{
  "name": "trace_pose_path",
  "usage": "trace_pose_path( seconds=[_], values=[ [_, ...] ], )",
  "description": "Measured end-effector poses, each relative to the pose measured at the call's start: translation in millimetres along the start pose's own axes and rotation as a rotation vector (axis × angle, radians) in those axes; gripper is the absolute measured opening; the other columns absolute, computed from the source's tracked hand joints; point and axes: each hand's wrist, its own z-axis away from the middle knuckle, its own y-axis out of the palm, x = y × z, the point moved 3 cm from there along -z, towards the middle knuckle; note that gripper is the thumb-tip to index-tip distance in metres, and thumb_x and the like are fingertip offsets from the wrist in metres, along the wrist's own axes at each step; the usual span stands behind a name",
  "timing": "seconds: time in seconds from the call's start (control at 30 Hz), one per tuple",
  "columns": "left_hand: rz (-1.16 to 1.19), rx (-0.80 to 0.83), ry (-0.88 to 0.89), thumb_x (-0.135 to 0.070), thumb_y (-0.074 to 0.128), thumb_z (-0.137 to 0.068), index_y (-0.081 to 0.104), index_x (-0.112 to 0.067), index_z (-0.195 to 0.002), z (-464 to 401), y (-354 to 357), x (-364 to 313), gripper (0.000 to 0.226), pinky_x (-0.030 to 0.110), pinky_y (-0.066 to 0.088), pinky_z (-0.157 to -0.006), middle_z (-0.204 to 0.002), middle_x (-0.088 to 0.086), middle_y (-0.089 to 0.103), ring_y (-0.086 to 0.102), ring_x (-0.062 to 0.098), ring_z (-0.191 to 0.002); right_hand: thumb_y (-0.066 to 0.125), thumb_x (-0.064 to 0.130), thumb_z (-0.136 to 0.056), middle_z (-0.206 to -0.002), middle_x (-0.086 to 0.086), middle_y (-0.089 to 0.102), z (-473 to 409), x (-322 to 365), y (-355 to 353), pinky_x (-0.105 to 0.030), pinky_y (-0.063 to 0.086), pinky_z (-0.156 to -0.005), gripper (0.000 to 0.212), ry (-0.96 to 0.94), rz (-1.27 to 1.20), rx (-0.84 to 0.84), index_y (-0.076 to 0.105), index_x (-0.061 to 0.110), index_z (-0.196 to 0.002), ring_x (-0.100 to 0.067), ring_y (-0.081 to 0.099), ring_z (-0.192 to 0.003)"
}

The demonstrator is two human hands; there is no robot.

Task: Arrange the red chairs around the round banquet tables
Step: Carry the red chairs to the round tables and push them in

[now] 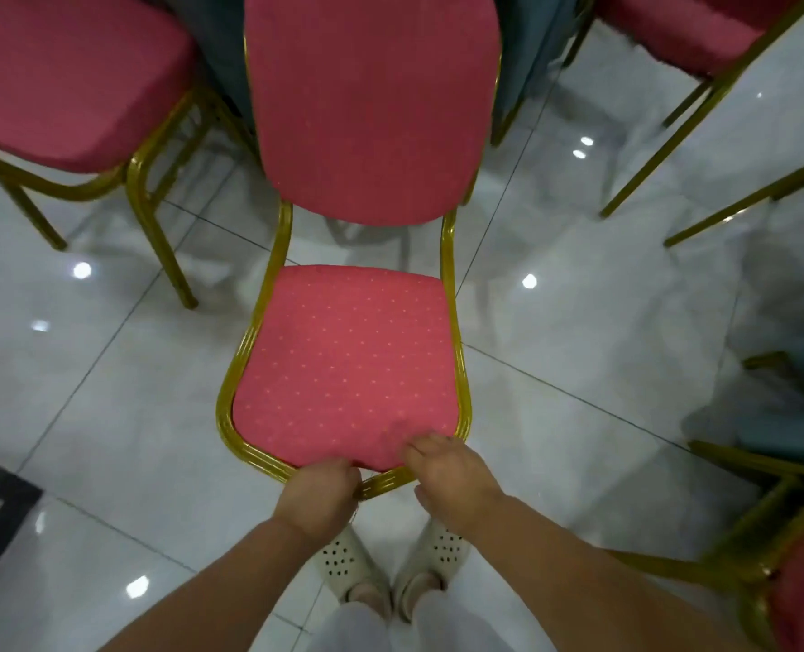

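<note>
Glossy tiled floor (108, 392), crowded. Centre chair (348, 360) backs onto the draped bench (527, 54). Left hand (318, 494) and right hand (452, 482) grip its front edge. Risk: legs skidding, knocking neighbouring chair (66, 82).

A glossy white marble-look tiled floor (108, 392) with thin dark grout lines fills most of the frame, mirroring small ceiling lights. A dark grey border strip (0, 505) crosses the lower left corner. At the bottom centre stand two cream perforated clog shoes (343, 562) below pale trouser legs (367, 625).
</note>
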Motion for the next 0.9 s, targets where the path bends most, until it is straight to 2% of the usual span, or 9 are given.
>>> trace_pose_path(
  seconds=[0.07, 0.13, 0.2, 0.33, 0.47, 0.53, 0.6, 0.67, 0.9],
  values=[
    [-0.003, -0.052, 0.027, -0.022, 0.056, -0.085, 0.070, -0.016, -0.089, 18.0, -42.3, -13.8, 0.015, 0.029, 0.049, -0.069, -0.092, 0.001, 0.066, 0.063, 0.021, -0.085, 0.080, 0.019, -0.056, -0.118, -0.004, 0.066, 19.1, 16.4, -36.8, -0.032, 0.050, -0.092, 0.066, -0.048, 0.001, 0.028, 0.063, 0.016, -0.119, -0.022, 0.063, -0.108],
    [0.014, -0.093, 0.051, -0.025, 0.053, -0.087, 0.069, -0.018, -0.092, 31.8, -85.9, -28.4, 0.018, 0.029, 0.050, -0.074, -0.096, 0.001, 0.066, 0.061, 0.020, -0.088, 0.072, 0.023, -0.074, -0.147, -0.008, 0.042, 33.6, 27.1, -69.9, -0.037, 0.028, -0.112, 0.076, -0.038, 0.020, 0.031, 0.040, 0.013, -0.143, -0.024, 0.040, -0.135],
    [0.040, -0.156, 0.067, -0.026, 0.052, -0.086, 0.068, -0.021, -0.097, 42.6, -130.6, -44.9, 0.020, 0.029, 0.049, -0.078, -0.098, -0.002, 0.066, 0.059, 0.017, -0.091, 0.065, 0.027, -0.084, -0.156, -0.006, 0.025, 43.8, 35.8, -99.9, -0.038, 0.009, -0.118, 0.079, 0.022, 0.076, -0.029, 0.024, 0.015, -0.150, -0.023, 0.022, -0.144],
    [0.031, -0.257, 0.078, -0.025, 0.051, -0.084, 0.065, -0.023, -0.106, 57.7, -210.6, -77.8, 0.026, 0.030, 0.046, -0.081, -0.100, -0.002, 0.062, 0.056, 0.017, -0.096, 0.088, 0.036, -0.052, -0.123, -0.002, 0.065, 55.4, 40.9, -159.0, -0.042, 0.042, -0.101, 0.080, 0.082, 0.153, -0.225, 0.061, 0.020, -0.125, -0.023, 0.060, -0.116],
    [-0.016, -0.311, 0.079, -0.030, 0.054, -0.085, 0.065, -0.023, -0.103, 68.6, -264.9, -103.9, 0.023, 0.026, 0.045, -0.079, -0.098, -0.004, 0.060, 0.054, 0.015, -0.093, 0.059, 0.024, -0.091, -0.142, -0.004, 0.049, 63.3, 40.9, -218.1, -0.042, 0.029, -0.112, 0.054, 0.103, 0.198, -0.300, 0.041, 0.021, -0.142, -0.027, 0.043, -0.133],
    [-0.025, -0.343, 0.095, -0.032, 0.057, -0.084, 0.064, -0.024, -0.103, 74.4, -284.9, -115.0, 0.022, 0.022, 0.042, -0.075, -0.097, -0.006, 0.059, 0.052, 0.012, -0.091, 0.065, 0.022, -0.086, -0.134, -0.005, 0.057, 70.0, 36.5, -241.0, -0.042, 0.040, -0.105, 0.054, 0.043, 0.249, -0.371, 0.049, 0.019, -0.137, -0.027, 0.053, -0.124],
    [-0.021, -0.368, 0.131, -0.036, 0.060, -0.084, 0.063, -0.024, -0.106, 80.1, -301.5, -121.8, 0.025, 0.020, 0.036, -0.074, -0.098, -0.007, 0.059, 0.052, 0.011, -0.092, 0.087, 0.030, -0.057, -0.102, 0.000, 0.073, 76.8, 34.0, -261.0, -0.033, 0.057, -0.078, 0.057, -0.031, 0.275, -0.396, 0.070, 0.021, -0.110, -0.019, 0.071, -0.092],
    [-0.013, -0.395, 0.185, -0.039, 0.065, -0.082, 0.063, -0.024, -0.109, 84.8, -317.7, -123.9, 0.030, 0.019, 0.033, -0.076, -0.100, -0.006, 0.059, 0.052, 0.013, -0.095, 0.091, 0.037, -0.044, -0.082, 0.007, 0.074, 82.2, 29.8, -280.8, -0.023, 0.056, -0.059, 0.052, -0.085, 0.278, -0.409, 0.074, 0.024, -0.091, -0.012, 0.071, -0.071],
    [0.106, -0.462, 0.019, -0.049, 0.067, -0.080, 0.056, -0.029, -0.126, 80.3, -363.6, -79.9, 0.051, 0.020, 0.043, -0.083, -0.113, -0.009, 0.064, 0.059, 0.010, -0.102, 0.084, 0.031, -0.059, -0.076, 0.008, 0.072, 80.3, 0.5, -356.3, -0.023, 0.054, -0.049, 0.033, -0.074, 0.206, -0.511, 0.071, 0.026, -0.088, -0.012, 0.068, -0.064]
  ],
)
